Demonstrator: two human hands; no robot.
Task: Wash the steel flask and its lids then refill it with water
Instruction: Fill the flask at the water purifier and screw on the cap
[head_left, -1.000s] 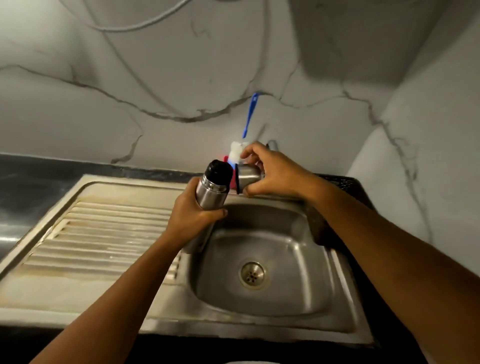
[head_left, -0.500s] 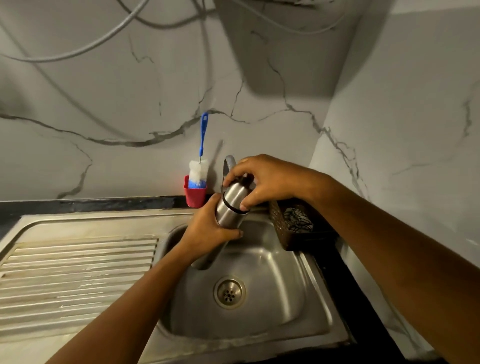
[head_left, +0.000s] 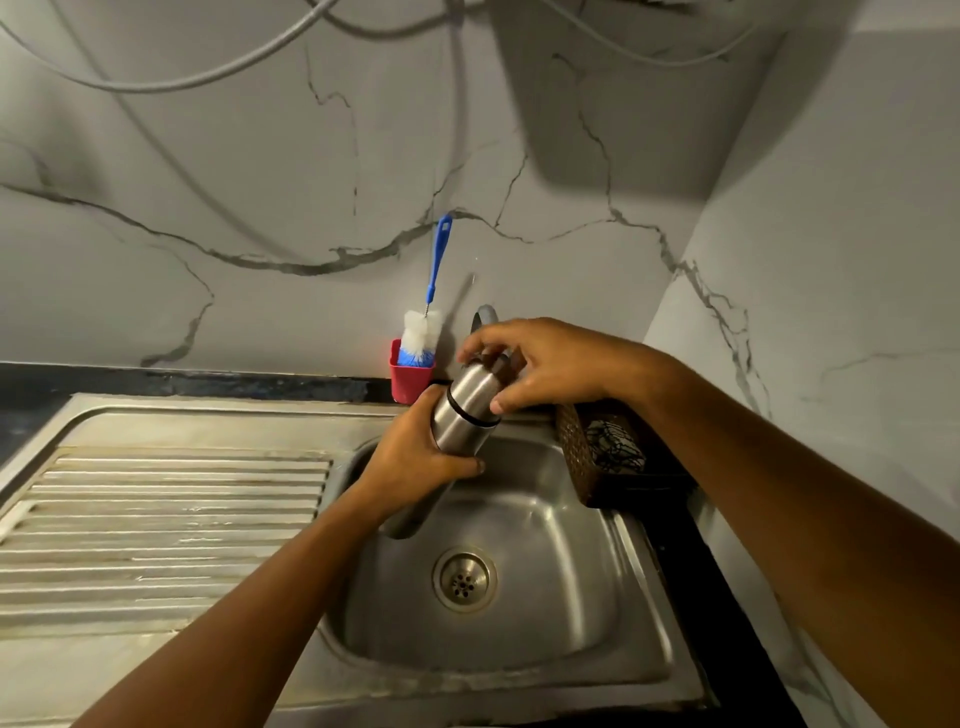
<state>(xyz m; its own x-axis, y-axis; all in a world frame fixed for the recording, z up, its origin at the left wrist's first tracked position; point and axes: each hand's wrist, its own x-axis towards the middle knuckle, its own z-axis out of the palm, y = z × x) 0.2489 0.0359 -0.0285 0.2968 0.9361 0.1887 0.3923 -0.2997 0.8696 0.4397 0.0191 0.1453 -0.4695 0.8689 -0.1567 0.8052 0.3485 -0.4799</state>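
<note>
A steel flask (head_left: 457, 434) is held tilted over the sink basin (head_left: 545, 561), top leaning up and to the right. My left hand (head_left: 415, 462) wraps around its body. The steel outer lid (head_left: 475, 387) sits on the flask's top, a black ring showing at the seam. My right hand (head_left: 540, 369) grips that lid from above with fingers curled around it. The flask's lower end is partly hidden behind my left hand.
A curved tap (head_left: 484, 317) rises behind my right hand. A blue-handled bottle brush (head_left: 428, 322) stands in a red holder (head_left: 410, 382) at the wall. A dark woven basket (head_left: 597, 452) sits right of the basin; a ribbed drainboard (head_left: 166, 519) lies to the left.
One second ago the steel lid was off the flask in my right hand, with the black inner cap showing; now it sits on the flask. The view has shifted right.
</note>
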